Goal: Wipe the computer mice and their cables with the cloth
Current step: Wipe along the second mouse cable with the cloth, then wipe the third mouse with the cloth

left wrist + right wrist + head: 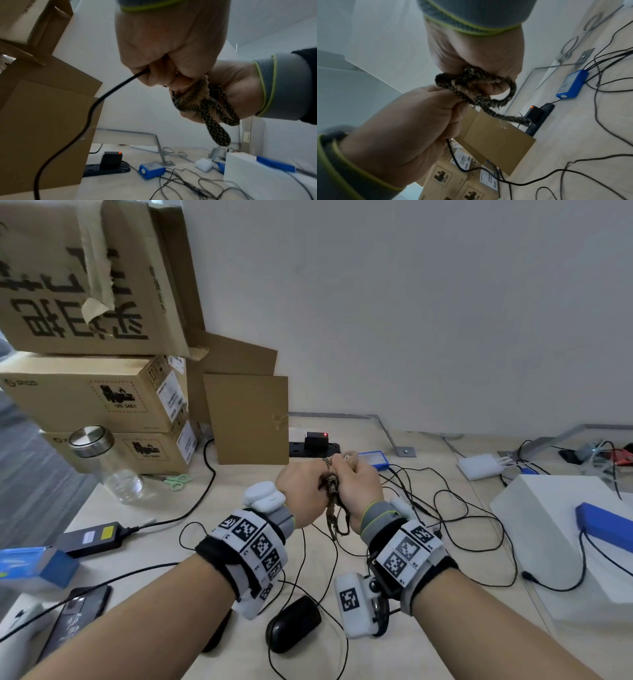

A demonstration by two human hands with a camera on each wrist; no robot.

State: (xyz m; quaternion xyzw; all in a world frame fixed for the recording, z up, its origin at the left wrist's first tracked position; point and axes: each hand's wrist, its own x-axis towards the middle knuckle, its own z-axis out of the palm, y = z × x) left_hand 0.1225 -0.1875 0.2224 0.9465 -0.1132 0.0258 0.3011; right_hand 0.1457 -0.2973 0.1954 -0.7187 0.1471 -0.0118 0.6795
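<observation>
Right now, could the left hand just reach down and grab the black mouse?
Probably not at once: the left hand is gripping a cable and touching the cloth. The mouse itself lies uncovered below.

both hands raised together, knuckles touching; left hand point(300, 491) fisted, right hand point(359, 486) fisted

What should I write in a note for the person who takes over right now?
Left hand: grips a black cable, raised above the desk.
Right hand: grips the patterned cloth, bunched against the left hand at the cable.
One black mouse lies on the desk near you, under the wrists.
Done: cannot tell how much is wiped.
Left: finish this cable, then the mice and any other cables.
</observation>
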